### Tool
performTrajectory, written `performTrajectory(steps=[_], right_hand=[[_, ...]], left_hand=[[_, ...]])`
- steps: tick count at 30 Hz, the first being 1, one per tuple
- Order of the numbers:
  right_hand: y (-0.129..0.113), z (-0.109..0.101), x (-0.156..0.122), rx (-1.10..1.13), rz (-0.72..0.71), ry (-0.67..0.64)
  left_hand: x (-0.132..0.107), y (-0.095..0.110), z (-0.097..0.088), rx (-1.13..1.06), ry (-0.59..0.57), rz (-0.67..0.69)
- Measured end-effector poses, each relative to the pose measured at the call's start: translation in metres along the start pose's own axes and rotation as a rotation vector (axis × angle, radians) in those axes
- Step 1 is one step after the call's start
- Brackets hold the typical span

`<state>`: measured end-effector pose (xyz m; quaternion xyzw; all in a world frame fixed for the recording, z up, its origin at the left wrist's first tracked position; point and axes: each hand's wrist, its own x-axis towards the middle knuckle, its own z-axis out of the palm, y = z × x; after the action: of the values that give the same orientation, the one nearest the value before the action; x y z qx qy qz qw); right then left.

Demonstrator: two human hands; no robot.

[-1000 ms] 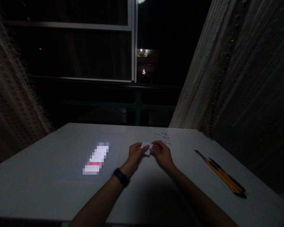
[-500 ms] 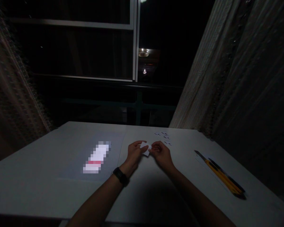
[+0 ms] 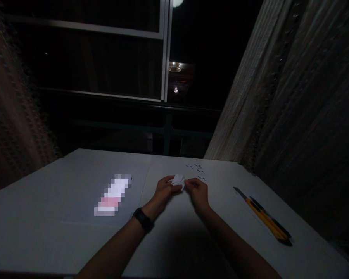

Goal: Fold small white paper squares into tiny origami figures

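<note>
Between my hands, above the white table (image 3: 174, 248), is a small folded piece of white paper (image 3: 178, 179) with creases and a raised flap. My left hand (image 3: 164, 190), with a dark watch (image 3: 142, 219) on its wrist, pinches the paper from the left with the thumb on top. From the right, the fingertips of my right hand (image 3: 198, 190) pinch the paper's edge. Behind the right hand, several small folded paper pieces (image 3: 200, 171) with dark marks lie on the table.
Left of my hands a bright screen (image 3: 113, 193), blurred out, lies on a pale sheet (image 3: 84, 211). To the right rest a yellow utility knife (image 3: 263, 217) and a dark pen-like thing (image 3: 272, 217). Curtains (image 3: 235, 89) flank a dark window (image 3: 104, 62) behind the table.
The paper looked flat half a second ago; now a creased flap stands up on it. My right fingers have shifted along its edge. The whole view has moved slightly.
</note>
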<state>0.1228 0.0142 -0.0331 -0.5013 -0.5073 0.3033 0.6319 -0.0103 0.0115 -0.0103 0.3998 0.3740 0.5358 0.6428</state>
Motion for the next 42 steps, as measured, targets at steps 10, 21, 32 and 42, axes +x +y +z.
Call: performTrajectory(steps=[10,21,32,42], right_hand=[[0.002,0.007,-0.009,0.054,0.077,-0.026],[-0.002,0.002,-0.01,-0.151,-0.166,-0.047],[-0.008,-0.003,-0.012,-0.356,-0.662,-0.02],[-0.009,-0.011,-0.008,-0.485,-0.855,-0.032]], left_hand=[[0.002,-0.002,-0.005,0.011,0.041,0.032],[0.0,-0.001,-0.003,-0.006,0.074,-0.003],[-0.001,0.005,-0.004,-0.108,0.02,-0.081],[-0.001,0.009,-0.008,-0.105,-0.048,-0.079]])
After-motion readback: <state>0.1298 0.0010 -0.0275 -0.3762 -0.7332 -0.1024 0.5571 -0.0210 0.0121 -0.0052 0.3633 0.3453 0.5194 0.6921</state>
